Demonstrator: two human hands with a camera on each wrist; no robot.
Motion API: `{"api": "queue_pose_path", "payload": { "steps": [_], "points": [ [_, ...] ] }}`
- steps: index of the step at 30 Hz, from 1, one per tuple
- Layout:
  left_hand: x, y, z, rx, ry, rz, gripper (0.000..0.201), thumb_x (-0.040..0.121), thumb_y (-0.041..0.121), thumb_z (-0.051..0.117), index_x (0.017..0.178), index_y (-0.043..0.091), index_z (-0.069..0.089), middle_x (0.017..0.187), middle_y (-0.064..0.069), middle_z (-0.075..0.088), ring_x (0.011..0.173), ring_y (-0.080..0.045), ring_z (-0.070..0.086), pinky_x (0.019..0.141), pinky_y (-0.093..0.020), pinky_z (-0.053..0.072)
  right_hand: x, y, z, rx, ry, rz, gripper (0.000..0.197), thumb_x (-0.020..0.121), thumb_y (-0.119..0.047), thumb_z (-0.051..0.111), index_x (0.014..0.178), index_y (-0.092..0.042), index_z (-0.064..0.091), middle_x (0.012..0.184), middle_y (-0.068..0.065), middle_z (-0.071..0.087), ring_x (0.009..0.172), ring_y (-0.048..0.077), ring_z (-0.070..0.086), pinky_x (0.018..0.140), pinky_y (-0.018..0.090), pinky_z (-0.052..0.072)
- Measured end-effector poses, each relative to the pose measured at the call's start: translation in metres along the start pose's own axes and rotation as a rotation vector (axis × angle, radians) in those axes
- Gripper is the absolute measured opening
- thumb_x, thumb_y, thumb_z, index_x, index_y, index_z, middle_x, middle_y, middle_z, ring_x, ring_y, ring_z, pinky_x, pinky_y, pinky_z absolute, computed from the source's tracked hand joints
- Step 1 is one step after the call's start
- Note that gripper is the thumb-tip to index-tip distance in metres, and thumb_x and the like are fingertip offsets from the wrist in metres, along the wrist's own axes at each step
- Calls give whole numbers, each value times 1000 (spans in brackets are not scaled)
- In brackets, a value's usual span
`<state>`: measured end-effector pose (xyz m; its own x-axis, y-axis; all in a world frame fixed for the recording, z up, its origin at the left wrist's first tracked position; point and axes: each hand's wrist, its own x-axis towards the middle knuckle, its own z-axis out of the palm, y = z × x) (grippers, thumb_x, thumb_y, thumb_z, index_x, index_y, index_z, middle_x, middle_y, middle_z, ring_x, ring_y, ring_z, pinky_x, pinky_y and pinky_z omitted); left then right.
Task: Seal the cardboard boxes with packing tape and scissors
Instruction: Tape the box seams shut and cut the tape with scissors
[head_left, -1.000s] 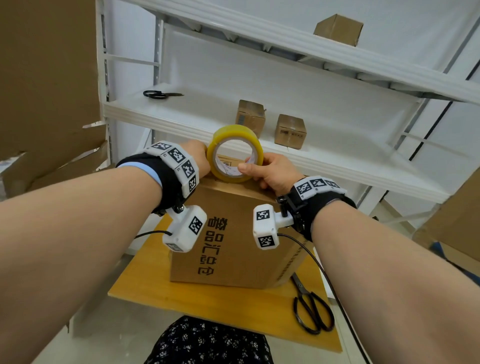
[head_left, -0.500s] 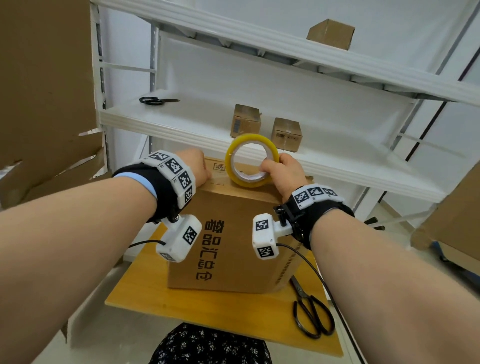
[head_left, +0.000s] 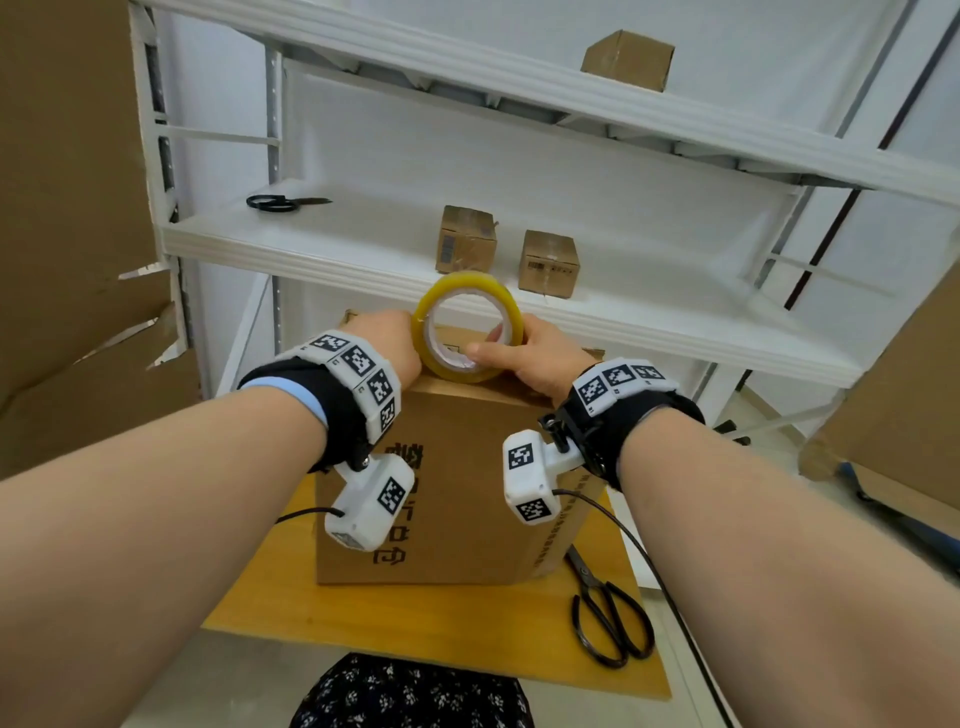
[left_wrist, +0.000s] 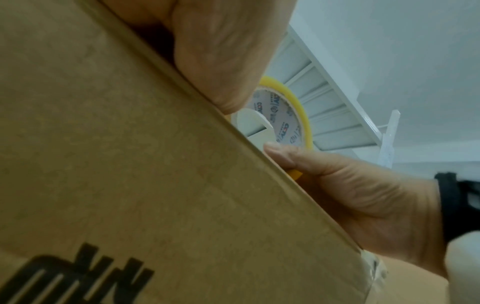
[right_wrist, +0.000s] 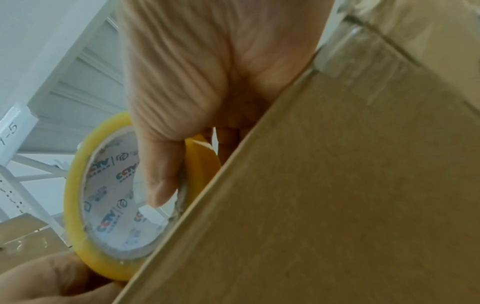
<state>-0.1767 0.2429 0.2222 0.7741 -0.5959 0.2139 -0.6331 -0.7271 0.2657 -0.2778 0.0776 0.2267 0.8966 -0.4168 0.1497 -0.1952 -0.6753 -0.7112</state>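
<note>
Inside tape roll (right_wrist: 109, 207) core, apparently "CCTV" print, right hand (head_left: 540, 358) gripping, atop box (head_left: 457, 483)

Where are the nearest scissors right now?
In the head view, the scissors lie on the wooden table, right of the large box, untouched.

The cardboard box (head_left: 457, 483) stands on the table (head_left: 395, 644), with scissors (head_left: 608, 618) lying on the table to its right. The tape roll (head_left: 467, 325) stands on edge on the box top, between the left hand (head_left: 387, 343) and right hand (head_left: 540, 353). Behind, two small boxes (head_left: 506, 257) sit side by side on the shelf (head_left: 322, 254), a second pair of scissors (head_left: 280, 202) at their left
</note>
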Motion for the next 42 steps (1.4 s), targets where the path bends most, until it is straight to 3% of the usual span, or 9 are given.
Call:
{"api": "queue_pose_path", "payload": {
  "steps": [3,10,16,23,29,33,35,38,42],
  "points": [
    [-1,-3,1,-71,2,-28,12,95,17,48,97,15,60,91,-8,64,83,-27,61,73,-35,51,-1,-1,-6,-5,-19,-46,31,83,-43,75,100,-24,59,87,-5,62,82,13,58,73,30,43],
    [0,-4,5,-144,28,-53,12,95,28,56,99,18,60,96,-5,65,89,-25,61,77,-34,51,2,10,-22,70,122,18,21,74,-16,72,91,-21,61,84,5,62,87,27,62,91,51,54],
    [4,2,4,-65,1,-64,11,95,27,53,97,17,59,93,-5,65,85,-25,60,74,-34,51,-5,23,-24,194,111,103,39,63,-40,73,95,-23,59,85,4,65,81,24,64,83,44,55],
    [5,42,-2,20,-70,0,15,96,14,48,99,10,62,84,-6,59,78,-24,56,69,-31,45,-6,25,-19,94,20,81,58,53,-64,75,97,-29,63,93,3,70,94,26,65,96,53,50],
    [4,34,5,-11,-75,-19,11,96,14,47,94,10,58,90,-10,61,77,-26,56,67,-33,43,-19,18,-21,70,12,53,52,59,-70,73,89,-29,63,87,-2,69,88,21,64,93,47,51],
    [4,32,5,-47,-63,-22,14,96,17,49,103,12,60,96,-10,64,84,-27,60,72,-34,49,-19,17,-21,123,159,65,41,57,-52,77,86,-25,65,82,2,69,83,27,68,86,49,57],
    [3,30,7,-76,-44,-36,16,97,23,52,107,13,60,101,-9,65,91,-28,61,79,-35,51,-20,20,-25,153,288,99,23,62,-35,74,76,-21,63,73,1,64,72,25,63,75,42,58],
    [3,29,11,-94,-16,-33,19,97,28,53,107,14,61,105,-8,66,96,-27,61,81,-35,51,-21,29,-35,155,453,129,14,71,-19,66,65,-18,53,62,-3,50,62,19,47,58,31,42],
    [4,34,9,-15,-52,-11,21,96,32,53,105,14,59,101,-7,65,92,-26,61,78,-35,51,-21,33,-36,208,363,146,12,76,-21,66,86,-17,62,76,1,58,72,20,55,67,33,46]
  ]
}}
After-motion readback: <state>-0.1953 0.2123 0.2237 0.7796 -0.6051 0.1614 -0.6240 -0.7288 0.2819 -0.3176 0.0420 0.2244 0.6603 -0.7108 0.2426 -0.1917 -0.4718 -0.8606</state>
